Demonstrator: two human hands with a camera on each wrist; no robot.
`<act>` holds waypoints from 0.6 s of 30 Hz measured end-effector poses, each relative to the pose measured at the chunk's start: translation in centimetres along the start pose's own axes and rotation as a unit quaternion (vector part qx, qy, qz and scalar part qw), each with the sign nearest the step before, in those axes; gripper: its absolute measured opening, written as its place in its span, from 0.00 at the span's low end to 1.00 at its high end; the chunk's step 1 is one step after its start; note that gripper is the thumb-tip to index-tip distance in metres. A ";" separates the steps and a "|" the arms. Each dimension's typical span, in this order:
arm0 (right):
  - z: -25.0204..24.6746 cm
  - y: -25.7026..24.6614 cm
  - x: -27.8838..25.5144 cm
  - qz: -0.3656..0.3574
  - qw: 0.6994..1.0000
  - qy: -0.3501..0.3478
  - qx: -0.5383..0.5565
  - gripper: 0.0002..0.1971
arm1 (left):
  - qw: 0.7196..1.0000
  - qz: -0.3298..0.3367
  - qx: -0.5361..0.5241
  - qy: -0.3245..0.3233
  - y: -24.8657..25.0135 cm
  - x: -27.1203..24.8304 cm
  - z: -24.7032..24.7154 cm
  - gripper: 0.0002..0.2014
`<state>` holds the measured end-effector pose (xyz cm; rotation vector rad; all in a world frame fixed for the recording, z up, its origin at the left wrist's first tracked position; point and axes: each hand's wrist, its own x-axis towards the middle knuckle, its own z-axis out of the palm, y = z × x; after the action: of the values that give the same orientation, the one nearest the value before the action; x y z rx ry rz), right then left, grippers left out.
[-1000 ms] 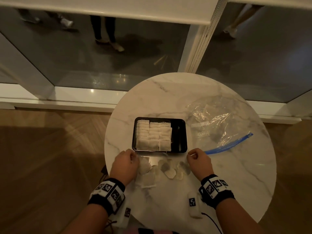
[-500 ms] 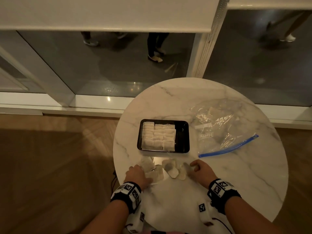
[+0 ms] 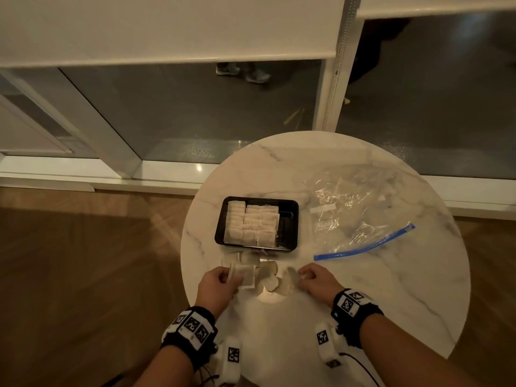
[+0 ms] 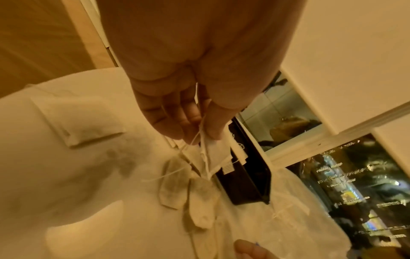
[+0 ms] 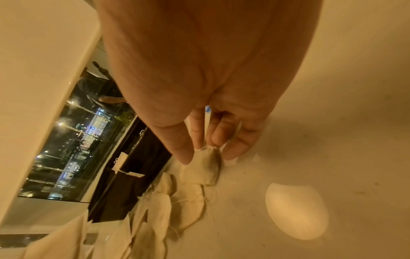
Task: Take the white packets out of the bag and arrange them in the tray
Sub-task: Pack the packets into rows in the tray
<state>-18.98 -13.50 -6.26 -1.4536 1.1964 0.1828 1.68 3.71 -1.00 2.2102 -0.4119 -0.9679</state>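
Note:
A black tray on the round marble table holds rows of white packets across its left and middle; its right strip is bare. Several loose packets lie in a pile in front of the tray. My left hand pinches a white packet lifted just above the pile's left end; in the left wrist view the packet hangs with its strings from the fingertips. My right hand pinches a packet at the pile's right end. The clear zip bag lies right of the tray.
The bag's blue zip strip faces my right hand. The table edge drops to wooden floor just left of my left hand. A glass wall stands beyond the table, with a person's feet behind it.
My left hand has picked a packet up from the pile. My right hand has shifted slightly and its fingers have closed on a packet. The head view has pulled back and to the left.

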 end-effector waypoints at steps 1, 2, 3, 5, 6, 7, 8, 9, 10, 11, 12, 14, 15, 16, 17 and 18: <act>-0.1 -0.3 -0.3 -0.001 1.000 -0.004 0.003 0.14 | 1.000 0.003 -0.023 -0.003 0.4 -0.5 0.2 0.05; -0.1 -0.6 -0.7 -0.004 1.000 -0.006 0.010 0.14 | 0.999 0.006 -0.045 -0.008 0.7 -1.0 0.4 0.05; -0.1 -1.0 -1.2 -0.007 1.000 -0.008 0.014 0.14 | 0.998 0.008 -0.065 -0.012 1.1 -1.6 0.7 0.06; 0.2 -1.7 -2.3 -0.024 0.999 -0.009 0.025 0.14 | 0.995 0.007 -0.100 -0.026 1.6 -2.5 1.5 0.07; 0.5 -1.9 -2.7 -0.043 0.999 -0.006 0.031 0.13 | 0.992 0.004 -0.119 -0.033 1.8 -2.8 1.9 0.08; 0.7 -2.2 -3.0 -0.067 0.997 -0.005 0.035 0.13 | 0.989 -0.001 -0.140 -0.040 1.9 -3.2 2.3 0.09; 0.9 -2.5 -3.3 -0.090 0.995 -0.008 0.036 0.12 | 0.986 -0.007 -0.163 -0.047 2.0 -3.4 2.8 0.10; 1.1 -2.9 -3.6 -0.109 0.993 -0.015 0.033 0.11 | 0.981 -0.013 -0.187 -0.054 2.2 -3.6 3.2 0.11; 1.2 -3.2 -3.7 -0.119 0.992 -0.025 0.031 0.12 | 0.975 -0.020 -0.214 -0.061 2.2 -3.9 3.7 0.11; 1.3 -3.6 -3.9 -0.123 0.991 -0.038 0.034 0.12 | 0.967 -0.027 -0.242 -0.067 2.3 -4.0 4.2 0.12; 1.3 -3.9 -4.0 -0.124 0.990 -0.045 0.044 0.11 | 0.960 -0.034 -0.267 -0.073 2.4 -4.2 4.6 0.11; 1.2 -4.5 -4.5 -0.124 0.989 -0.039 0.076 0.08 | 0.951 -0.042 -0.297 -0.079 2.4 -4.4 5.1 0.10; 1.1 -4.7 -4.8 -0.125 0.987 -0.032 0.094 0.06 | 0.949 -0.041 -0.303 -0.079 2.4 -4.4 5.2 0.09; 1.0 -4.8 -5.0 -0.127 0.986 -0.028 0.107 0.06 | 0.948 -0.040 -0.305 -0.077 2.3 -4.4 5.4 0.09; 0.9 -5.0 -5.1 -0.128 0.985 -0.026 0.117 0.06 | 0.949 -0.036 -0.305 -0.072 2.3 -4.3 5.5 0.09; 0.9 -5.0 -5.1 -0.127 0.984 -0.023 0.122 0.06 | 0.949 -0.032 -0.305 -0.067 2.2 -4.2 5.5 0.09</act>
<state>-17.19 -11.04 0.26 -1.3621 0.9482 -0.1027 -5.19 1.78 0.03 1.6099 -0.0766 -1.1058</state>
